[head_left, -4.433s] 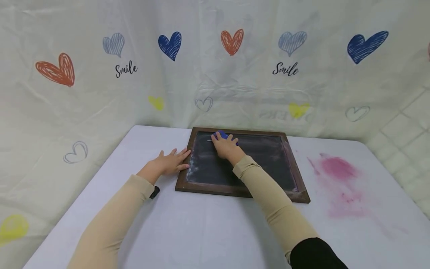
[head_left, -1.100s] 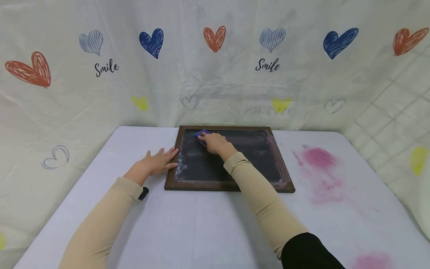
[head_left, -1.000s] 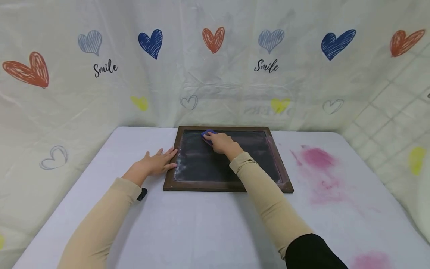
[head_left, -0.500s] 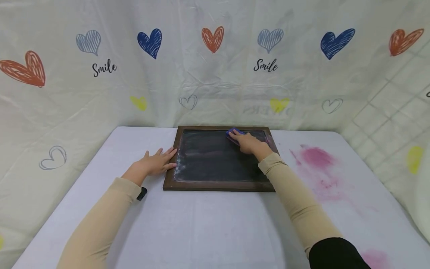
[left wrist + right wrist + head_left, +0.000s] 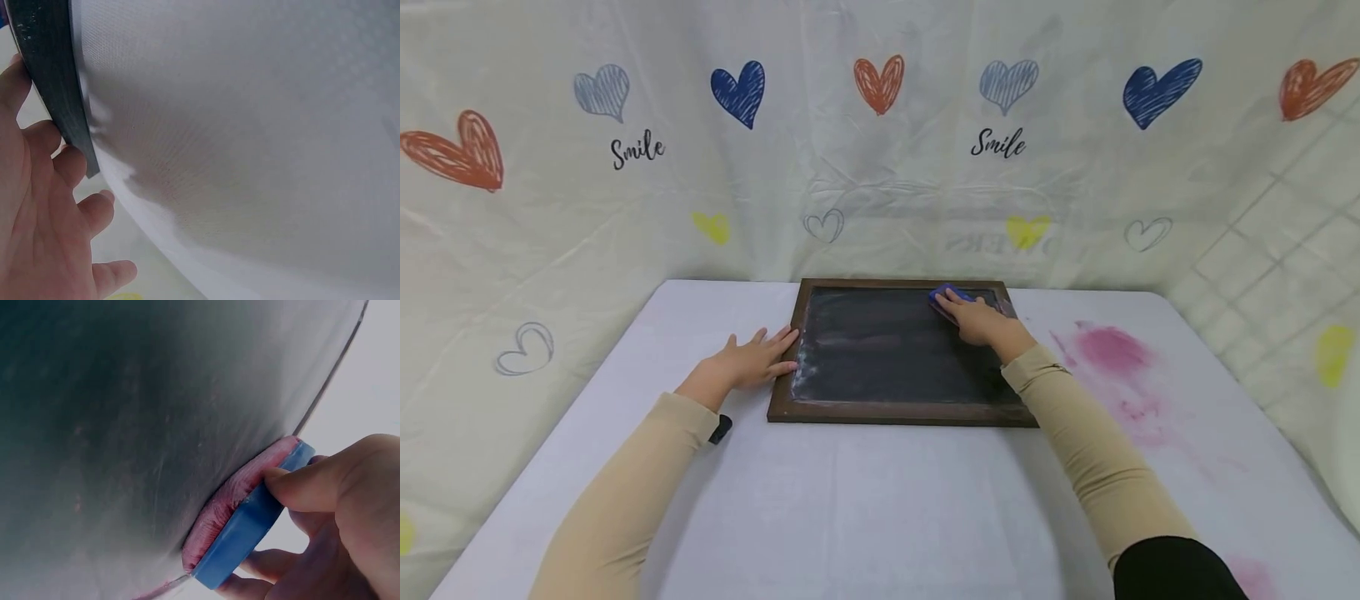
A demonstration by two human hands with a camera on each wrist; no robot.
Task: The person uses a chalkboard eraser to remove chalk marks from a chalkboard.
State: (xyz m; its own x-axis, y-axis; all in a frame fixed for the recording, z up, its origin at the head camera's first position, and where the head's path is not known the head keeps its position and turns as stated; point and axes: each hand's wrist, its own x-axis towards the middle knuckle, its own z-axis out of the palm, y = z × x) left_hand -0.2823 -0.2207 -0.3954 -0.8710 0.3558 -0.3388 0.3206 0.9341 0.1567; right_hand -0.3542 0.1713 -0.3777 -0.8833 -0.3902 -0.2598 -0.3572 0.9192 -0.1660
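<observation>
A small chalkboard (image 5: 880, 358) in a brown wooden frame lies on the table, with faint chalk haze across its dark surface. My right hand (image 5: 981, 325) grips a blue chalkboard eraser (image 5: 244, 531) near the board's upper right corner. In the right wrist view the thumb lies along the eraser's side, other fingers reach round its far side, and its pink felt face presses on the board. My left hand (image 5: 747, 363) rests on the left side of the wooden frame (image 5: 56, 69), fingers spread.
A white cloth covers the table (image 5: 865, 508). Pink powder stains (image 5: 1112, 350) mark it right of the board. Behind stands a pale curtain (image 5: 925, 192) printed with hearts and "Smile".
My right hand has moved the eraser rightward along the board's upper part, from near the upper left to near the upper right. The left hand stays at the frame.
</observation>
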